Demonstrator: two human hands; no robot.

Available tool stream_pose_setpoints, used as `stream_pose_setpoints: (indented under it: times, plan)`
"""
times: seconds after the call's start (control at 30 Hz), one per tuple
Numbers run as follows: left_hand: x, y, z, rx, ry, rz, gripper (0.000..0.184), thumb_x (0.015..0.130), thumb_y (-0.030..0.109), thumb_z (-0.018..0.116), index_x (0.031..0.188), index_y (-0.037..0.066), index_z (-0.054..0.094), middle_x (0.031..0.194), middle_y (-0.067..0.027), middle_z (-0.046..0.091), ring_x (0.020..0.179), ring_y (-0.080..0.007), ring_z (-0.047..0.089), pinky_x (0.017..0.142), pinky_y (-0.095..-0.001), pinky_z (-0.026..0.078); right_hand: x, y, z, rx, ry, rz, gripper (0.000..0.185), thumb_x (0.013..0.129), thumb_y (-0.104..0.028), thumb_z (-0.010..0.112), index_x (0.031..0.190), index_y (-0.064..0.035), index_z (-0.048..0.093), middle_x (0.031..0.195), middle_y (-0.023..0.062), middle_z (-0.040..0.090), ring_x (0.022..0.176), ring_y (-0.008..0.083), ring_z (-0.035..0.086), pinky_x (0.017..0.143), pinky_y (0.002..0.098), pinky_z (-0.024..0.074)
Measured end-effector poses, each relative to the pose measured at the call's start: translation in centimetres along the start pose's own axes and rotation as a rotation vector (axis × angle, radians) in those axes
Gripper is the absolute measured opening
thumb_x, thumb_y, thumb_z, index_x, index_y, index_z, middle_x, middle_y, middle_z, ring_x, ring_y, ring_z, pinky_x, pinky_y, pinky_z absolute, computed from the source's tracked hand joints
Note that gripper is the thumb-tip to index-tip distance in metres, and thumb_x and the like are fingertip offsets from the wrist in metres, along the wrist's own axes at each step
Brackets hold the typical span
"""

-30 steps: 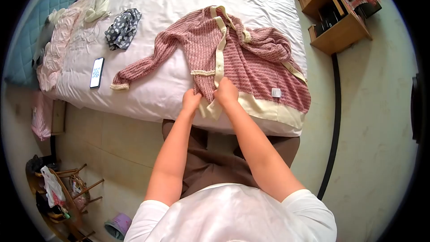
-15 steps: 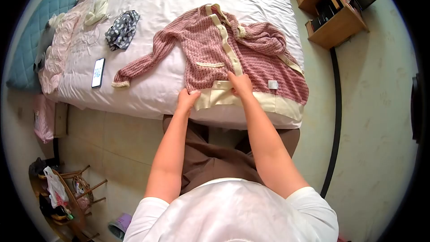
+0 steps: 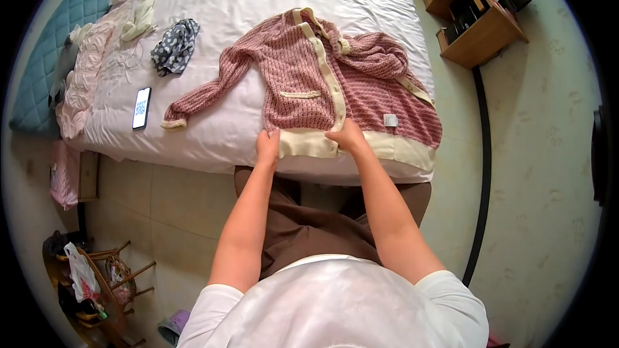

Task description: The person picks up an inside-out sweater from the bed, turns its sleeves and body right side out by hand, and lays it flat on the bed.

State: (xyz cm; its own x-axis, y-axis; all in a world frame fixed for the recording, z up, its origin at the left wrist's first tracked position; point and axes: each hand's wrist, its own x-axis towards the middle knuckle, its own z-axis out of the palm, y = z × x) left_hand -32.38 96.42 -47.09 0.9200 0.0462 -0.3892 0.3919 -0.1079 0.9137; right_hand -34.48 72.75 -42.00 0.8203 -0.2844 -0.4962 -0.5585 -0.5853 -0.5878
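Observation:
A pink knitted cardigan [image 3: 296,84] with cream trim lies spread on the bed [image 3: 213,148], its hem toward me. One front panel lies flat with a pocket; the other side is folded open, showing the inside and a white label [image 3: 390,120]. My left hand [image 3: 267,146] pinches the panel's side edge at the cream hem. Beside the button band, my right hand [image 3: 348,136] grips the same hem with thumb and fingers. Between both hands the hem band is stretched straight. The right sleeve in view is bunched; the left one reaches outward.
On the bed to the left lie a phone [image 3: 141,108] with a lit screen and a dark patterned cloth [image 3: 175,47]. Crumpled pink bedding [image 3: 90,84] lines the far left. A wooden desk [image 3: 480,35] stands at upper right, a wooden chair [image 3: 106,283] at lower left.
The front panel's hem, folded up near my right hand before, now lies flat and straight. My right hand has come down slightly toward me; my left hand stays at the side edge.

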Motion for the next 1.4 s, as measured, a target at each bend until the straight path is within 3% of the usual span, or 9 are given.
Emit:
stream_pose_setpoints:
  times: [0.33, 0.6, 0.67, 0.73, 0.77, 0.87, 0.97, 1.2, 1.4]
  plan:
    - [-2.6, -3.6, -2.7, -0.022, 0.129, -0.003, 0.017, 0.094, 0.017, 0.05, 0.091, 0.0, 0.052, 0.082, -0.0056, 0.06, 0.073, -0.0132, 0.055, 0.067, -0.0313, 0.044, -4.0, 0.9, 0.8, -0.087, 0.276, -0.095, 0.035, 0.074, -0.012, 0.068, 0.101, 0.0027, 0.052, 0.092, 0.0218, 0.064, 0.089, 0.0379, 0.062, 0.077, 0.0435, 0.0483]
    - [-3.2, -5.0, -3.6, 0.184, 0.164, 0.175, 0.026, 0.087, 0.023, 0.059, 0.087, -0.002, 0.053, 0.068, -0.0127, 0.055, 0.065, -0.0219, 0.054, 0.066, -0.0373, 0.044, -4.1, 1.3, -1.3, -0.043, 0.008, -0.11, 0.037, 0.073, -0.016, 0.073, 0.1, 0.0014, 0.054, 0.091, 0.0189, 0.065, 0.086, 0.0339, 0.063, 0.075, 0.0402, 0.0486]
    - [-2.3, -4.8, -2.9, 0.181, 0.121, 0.077, 0.024, 0.084, 0.022, 0.061, 0.095, 0.001, 0.055, 0.083, -0.0135, 0.06, 0.076, -0.0248, 0.058, 0.07, -0.0372, 0.045, -2.8, 2.5, -1.8, 0.009, 0.057, -0.19, 0.035, 0.073, -0.019, 0.074, 0.096, 0.0013, 0.058, 0.086, 0.015, 0.066, 0.08, 0.0259, 0.064, 0.07, 0.0357, 0.0492]
    - [-4.7, 3.3, -1.3, 0.669, 0.49, 0.344, 0.025, 0.081, 0.02, 0.062, 0.1, 0.005, 0.056, 0.104, -0.0129, 0.059, 0.091, -0.0277, 0.056, 0.077, -0.037, 0.045, -1.2, 1.9, -4.0, 0.388, -0.137, -0.036, 0.032, 0.075, -0.021, 0.073, 0.093, 0.0017, 0.061, 0.08, 0.0128, 0.066, 0.074, 0.019, 0.063, 0.066, 0.0322, 0.0494]
    - [-4.3, 4.9, -0.8, 0.599, 0.368, 0.324, 0.031, 0.079, 0.018, 0.061, 0.108, 0.009, 0.054, 0.121, -0.0108, 0.054, 0.106, -0.0296, 0.052, 0.088, -0.0383, 0.041, 0.7, 2.8, -4.6, 0.434, -0.049, -0.137, 0.026, 0.078, -0.022, 0.07, 0.089, 0.001, 0.064, 0.074, 0.0094, 0.066, 0.069, 0.0143, 0.061, 0.064, 0.0296, 0.0487]
    - [-0.9, 6.4, 2.6, 0.743, 0.175, 0.794, 0.043, 0.084, 0.023, 0.058, 0.123, 0.009, 0.049, 0.134, -0.0112, 0.046, 0.122, -0.0291, 0.043, 0.102, -0.0443, 0.031, 4.2, 1.5, -9.0, 0.251, 0.422, -0.378, 0.014, 0.081, -0.016, 0.065, 0.082, -0.0021, 0.066, 0.08, 0.0102, 0.066, 0.074, 0.0226, 0.063, 0.066, 0.0337, 0.0492]
    - [2.2, 7.1, 8.7, 1.182, 0.17, 0.824, 0.057, 0.089, 0.034, 0.05, 0.139, 0.011, 0.036, 0.149, -0.009, 0.028, 0.137, -0.0273, 0.025, 0.11, -0.0506, 0.015, 9.4, -0.6, -12.5, 0.029, 0.597, -0.442, 0.01, 0.079, -0.011, 0.062, 0.087, -0.0065, 0.066, 0.091, 0.011, 0.062, 0.082, 0.028, 0.06, 0.073, 0.0393, 0.0485]
    - [6.0, 6.5, 12.6, 1.219, -0.016, 0.6, 0.066, 0.09, 0.045, 0.041, 0.144, 0.009, 0.027, 0.152, -0.0065, 0.019, 0.141, -0.0246, 0.015, 0.112, -0.0505, 0.002, 17.9, -4.8, -14.8, -0.604, 0.474, -0.379, 0.023, 0.08, -0.014, 0.06, 0.102, -0.008, 0.06, 0.088, 0.0156, 0.065, 0.082, 0.031, 0.064, 0.07, 0.0428, 0.052]
    - [6.8, 5.4, 12.9, 1.2, -0.009, 0.613, 0.065, 0.088, 0.041, 0.039, 0.144, 0.01, 0.028, 0.152, -0.0079, 0.02, 0.141, -0.0251, 0.014, 0.113, -0.0497, -0.002, 26.7, -5.9, -22.8, -0.152, 0.555, -0.28, 0.024, 0.078, -0.015, 0.052, 0.086, 0.0052, 0.064, 0.074, 0.0225, 0.065, 0.064, 0.0325, 0.065, 0.061, 0.0407, 0.0525]
